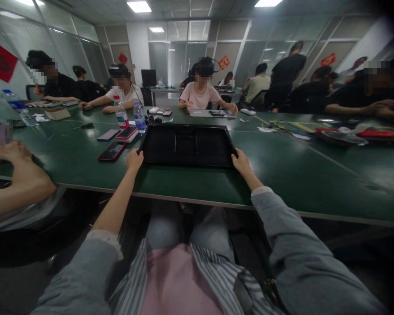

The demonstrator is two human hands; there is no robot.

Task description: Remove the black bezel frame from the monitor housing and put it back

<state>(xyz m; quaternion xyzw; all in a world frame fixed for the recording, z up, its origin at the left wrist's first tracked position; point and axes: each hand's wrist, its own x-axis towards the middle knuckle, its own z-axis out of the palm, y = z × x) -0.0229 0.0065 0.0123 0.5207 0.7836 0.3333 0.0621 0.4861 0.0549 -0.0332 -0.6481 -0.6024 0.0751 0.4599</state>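
In the head view, a black rectangular tray-like panel with a raised rim and a recessed section in its middle is at the near side of the green table. My left hand grips its left edge, thumb on the rim and fingers closed around the side. On the opposite edge, my right hand is closed the same way. Its near edge faces me; whether its underside touches the table I cannot tell.
The green table holds phones and two bottles left of the panel. Yellow cords and a red item lie to the right. A person's arm rests at the left edge. Several people sit across.
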